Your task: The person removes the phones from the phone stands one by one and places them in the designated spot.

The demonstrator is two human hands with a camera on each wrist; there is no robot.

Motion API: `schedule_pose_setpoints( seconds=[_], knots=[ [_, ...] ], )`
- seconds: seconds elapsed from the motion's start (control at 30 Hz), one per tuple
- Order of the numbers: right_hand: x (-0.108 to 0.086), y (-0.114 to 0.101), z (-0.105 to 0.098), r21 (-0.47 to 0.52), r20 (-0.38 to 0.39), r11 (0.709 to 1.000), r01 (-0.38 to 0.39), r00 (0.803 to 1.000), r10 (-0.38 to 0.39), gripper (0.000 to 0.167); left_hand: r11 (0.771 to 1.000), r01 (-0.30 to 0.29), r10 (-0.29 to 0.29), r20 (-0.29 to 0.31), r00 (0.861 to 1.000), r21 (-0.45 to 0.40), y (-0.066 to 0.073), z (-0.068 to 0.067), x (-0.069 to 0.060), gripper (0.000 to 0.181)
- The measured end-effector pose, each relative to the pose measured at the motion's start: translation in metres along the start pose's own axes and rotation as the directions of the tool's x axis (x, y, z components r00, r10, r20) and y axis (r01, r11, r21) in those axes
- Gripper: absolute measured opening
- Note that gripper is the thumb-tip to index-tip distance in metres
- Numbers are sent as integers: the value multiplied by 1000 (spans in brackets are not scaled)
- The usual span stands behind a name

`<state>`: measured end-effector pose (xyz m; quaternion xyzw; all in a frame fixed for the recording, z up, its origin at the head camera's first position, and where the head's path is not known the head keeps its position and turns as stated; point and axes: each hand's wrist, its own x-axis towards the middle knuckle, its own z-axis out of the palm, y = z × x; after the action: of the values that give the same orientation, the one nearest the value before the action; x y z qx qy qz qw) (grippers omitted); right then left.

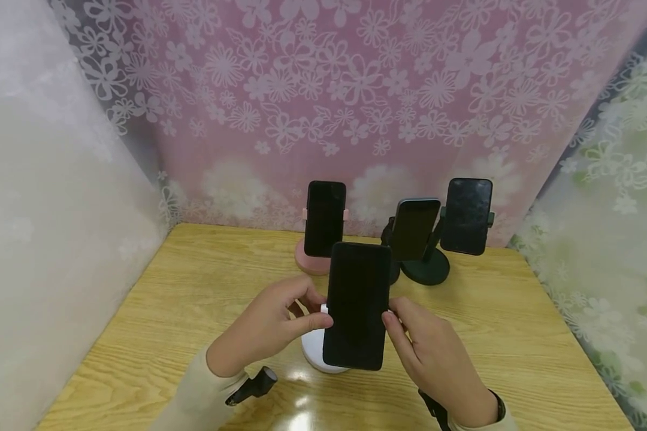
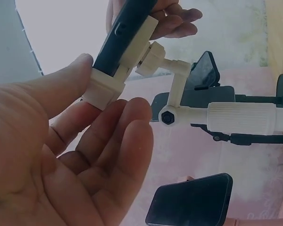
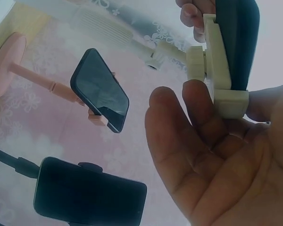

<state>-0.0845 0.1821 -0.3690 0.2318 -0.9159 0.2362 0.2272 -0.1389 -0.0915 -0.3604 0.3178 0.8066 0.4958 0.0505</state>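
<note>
A black phone (image 1: pixel 357 305) stands upright in a white holder, whose round base (image 1: pixel 322 350) rests on the table. My left hand (image 1: pixel 272 323) pinches the holder's left clamp end between thumb and fingers; in the left wrist view the thumb lies on the white clamp (image 2: pixel 103 89) at the phone's edge. On the opposite side, my right hand (image 1: pixel 431 350) pinches the right clamp end, seen in the right wrist view as a white block (image 3: pixel 231 103) between thumb and fingers. Behind the clamp, a knob (image 3: pixel 195 63) joins it to the white stand arm (image 2: pixel 178 89).
Behind stand a phone (image 1: pixel 325 218) in a pink stand (image 1: pixel 308 261), a tilted phone (image 1: pixel 415 230) in a dark stand, and another phone (image 1: pixel 468 215) at the right in a dark green holder. A flowered pink cloth (image 1: pixel 356 90) hangs at the table's (image 1: pixel 210 257) back edge.
</note>
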Motion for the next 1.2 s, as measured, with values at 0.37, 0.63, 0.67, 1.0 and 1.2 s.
schedule_pose_setpoints(
  seconds=[0.37, 0.63, 0.67, 1.0, 1.2],
  knots=[
    [1, -5, -5, 7, 76, 998, -66, 995, 65, 12, 980, -51, 46, 29, 999, 191, 6, 3, -4, 26],
    [1, -3, -6, -17, 59, 1000, -24, 998, 25, 9, 980, -74, 69, 33, 997, 186, 7, 6, -5, 26],
    [1, -3, -6, -18, 56, 1000, -21, 998, 21, 9, 979, -75, 71, 32, 997, 188, 7, 6, -5, 26],
    [2, -3, -7, -67, 43, 998, -12, 999, 15, 11, 959, -144, 142, 25, 990, 243, 4, 4, -4, 23],
    [1, -2, -3, -94, 7, 995, 38, 999, -38, 12, 957, -180, 178, 29, 984, 228, -2, 3, -2, 26]
  ],
)
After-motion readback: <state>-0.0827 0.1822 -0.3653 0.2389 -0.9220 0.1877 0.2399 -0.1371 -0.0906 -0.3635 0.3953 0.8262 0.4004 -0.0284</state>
